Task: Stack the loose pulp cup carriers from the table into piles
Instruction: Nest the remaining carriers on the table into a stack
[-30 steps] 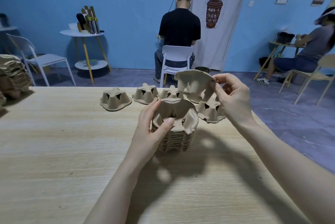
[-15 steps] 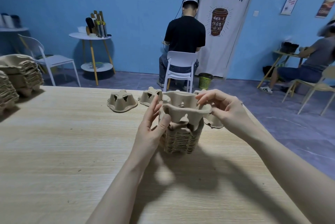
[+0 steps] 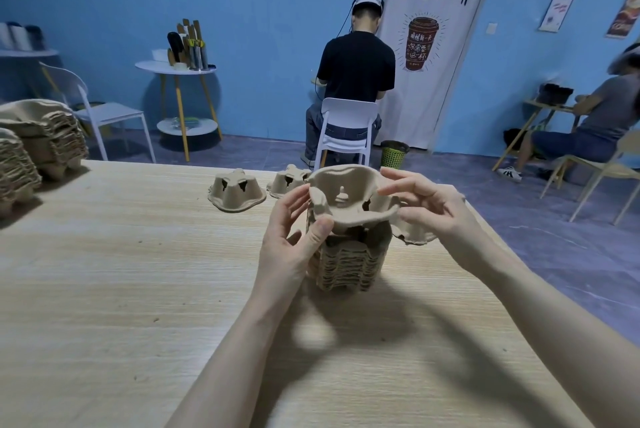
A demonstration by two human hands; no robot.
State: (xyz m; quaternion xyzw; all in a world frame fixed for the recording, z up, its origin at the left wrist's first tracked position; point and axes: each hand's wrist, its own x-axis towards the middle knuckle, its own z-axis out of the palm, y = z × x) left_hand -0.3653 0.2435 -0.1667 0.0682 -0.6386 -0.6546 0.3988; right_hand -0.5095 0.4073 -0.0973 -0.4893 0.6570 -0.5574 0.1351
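Sitting on the wooden table (image 3: 121, 289), a pile of nested carriers (image 3: 348, 263) is standing upright between the person's two hands. A single pulp cup carrier (image 3: 349, 201) is resting open side up on top of the pile. The left hand (image 3: 294, 237) is pinching its near-left rim with the thumb, and the right hand (image 3: 426, 206) is gripping its right rim. Two loose carriers (image 3: 237, 190) (image 3: 287, 182) are lying upside down behind. Finished stacks (image 3: 38, 137) are occupying the table's far left edge.
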